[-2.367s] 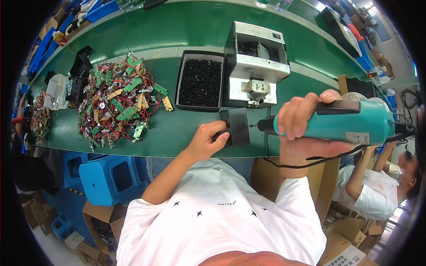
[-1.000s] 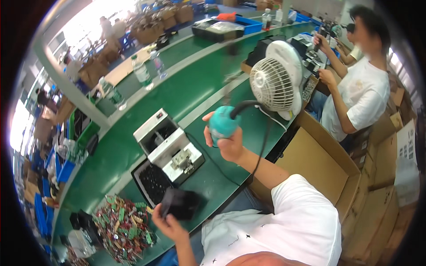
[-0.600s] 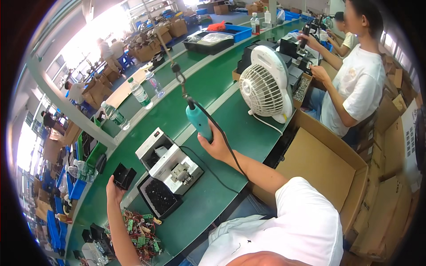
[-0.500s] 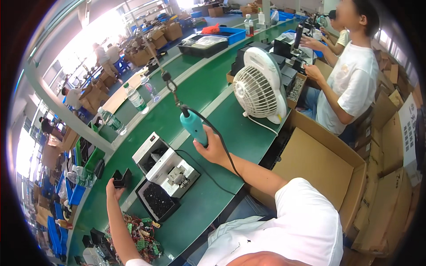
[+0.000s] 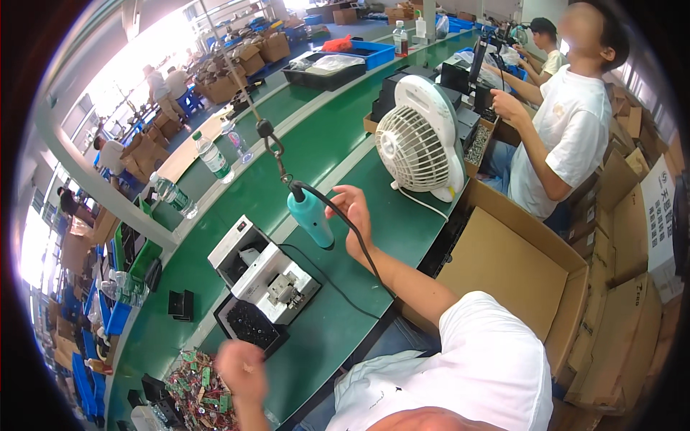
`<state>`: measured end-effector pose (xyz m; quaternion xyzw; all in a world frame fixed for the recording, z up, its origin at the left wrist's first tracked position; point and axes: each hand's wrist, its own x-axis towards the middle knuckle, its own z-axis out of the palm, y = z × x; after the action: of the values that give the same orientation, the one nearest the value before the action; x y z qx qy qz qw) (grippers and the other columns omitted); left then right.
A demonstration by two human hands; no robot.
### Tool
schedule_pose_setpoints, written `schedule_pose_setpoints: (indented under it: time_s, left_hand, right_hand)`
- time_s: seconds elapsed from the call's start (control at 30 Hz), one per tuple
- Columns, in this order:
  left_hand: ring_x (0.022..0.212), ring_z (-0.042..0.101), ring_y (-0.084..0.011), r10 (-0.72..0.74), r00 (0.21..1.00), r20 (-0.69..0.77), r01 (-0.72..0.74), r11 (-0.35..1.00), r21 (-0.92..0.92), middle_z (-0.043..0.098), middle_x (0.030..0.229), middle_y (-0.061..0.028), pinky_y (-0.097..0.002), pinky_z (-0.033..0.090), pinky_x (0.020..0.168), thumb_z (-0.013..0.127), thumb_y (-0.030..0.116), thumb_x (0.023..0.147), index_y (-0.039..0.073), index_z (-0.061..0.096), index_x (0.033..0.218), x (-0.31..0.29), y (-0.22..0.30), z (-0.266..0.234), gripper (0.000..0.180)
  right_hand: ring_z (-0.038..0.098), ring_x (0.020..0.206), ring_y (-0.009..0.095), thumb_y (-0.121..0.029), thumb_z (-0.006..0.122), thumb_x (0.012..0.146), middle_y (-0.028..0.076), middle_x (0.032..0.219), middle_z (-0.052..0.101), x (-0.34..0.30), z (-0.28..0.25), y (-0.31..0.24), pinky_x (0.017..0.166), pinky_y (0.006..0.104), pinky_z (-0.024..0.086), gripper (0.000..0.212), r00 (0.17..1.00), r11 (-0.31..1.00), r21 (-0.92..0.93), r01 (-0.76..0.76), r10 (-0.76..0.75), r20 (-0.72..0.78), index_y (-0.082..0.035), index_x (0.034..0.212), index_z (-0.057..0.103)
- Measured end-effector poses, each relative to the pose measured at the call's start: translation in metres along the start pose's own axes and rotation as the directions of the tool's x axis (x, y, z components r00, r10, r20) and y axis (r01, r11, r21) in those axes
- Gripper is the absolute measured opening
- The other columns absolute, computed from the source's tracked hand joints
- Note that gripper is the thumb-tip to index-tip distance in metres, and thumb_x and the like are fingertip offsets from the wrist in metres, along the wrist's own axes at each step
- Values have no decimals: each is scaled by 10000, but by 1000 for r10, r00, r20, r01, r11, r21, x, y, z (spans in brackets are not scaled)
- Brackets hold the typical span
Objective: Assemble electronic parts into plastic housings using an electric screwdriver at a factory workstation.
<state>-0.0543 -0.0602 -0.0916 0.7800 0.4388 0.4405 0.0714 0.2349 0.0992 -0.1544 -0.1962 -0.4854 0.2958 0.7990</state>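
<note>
A teal electric screwdriver (image 5: 310, 219) hangs from a cord and metal clip above the green bench. Just right of it, my right hand (image 5: 357, 219) is open with fingers apart, not wrapped round the tool. My left hand (image 5: 243, 371) is smeared by motion beside a heap of small green circuit boards with wires (image 5: 198, 391); its fingers cannot be made out. A black angular plastic piece (image 5: 181, 305) lies on the bench to the left. Between the hands stands a silver-white screw feeder (image 5: 269, 276), with a black tray of small dark screws (image 5: 251, 322) at its near side.
A white fan (image 5: 420, 136) stands right of the screwdriver. Two plastic bottles (image 5: 213, 156) (image 5: 175, 195) sit along the bench's far side. An open cardboard box (image 5: 503, 266) is at my right. Beyond it a co-worker in a white shirt (image 5: 568, 129) works at the same bench.
My right hand has let go of the screwdriver and opened beside it. My left hand has left the black piece on the bench and moved nearer, to the circuit boards.
</note>
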Motion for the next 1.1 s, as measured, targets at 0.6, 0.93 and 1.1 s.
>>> schedule_pose_setpoints:
  time_s: [0.6,0.93,1.1]
  left_hand:
    - [553,493,-272,-191,975,110,151,943,297,536,627,-67,-350,414,564,626,131,784,72,516,672,-77,-5,91,168]
    - [563,514,-256,-230,967,112,191,940,283,558,635,-62,-336,425,580,636,132,777,74,524,677,-78,-6,89,162]
    - [569,524,-250,-227,967,116,194,949,248,563,639,-58,-329,431,590,636,134,778,74,527,679,-73,-5,88,159]
  right_hand:
    - [493,545,105,-218,504,891,30,688,546,-1,-49,59,519,240,438,194,546,531,545,-649,824,-152,-57,975,572]
    - [501,572,97,-192,518,895,16,698,541,0,-54,60,525,234,436,167,534,440,613,-656,845,-34,-61,982,574]
    - [500,584,85,-160,534,897,11,695,536,-2,-54,66,532,214,429,142,550,466,611,-640,833,-59,-59,991,569]
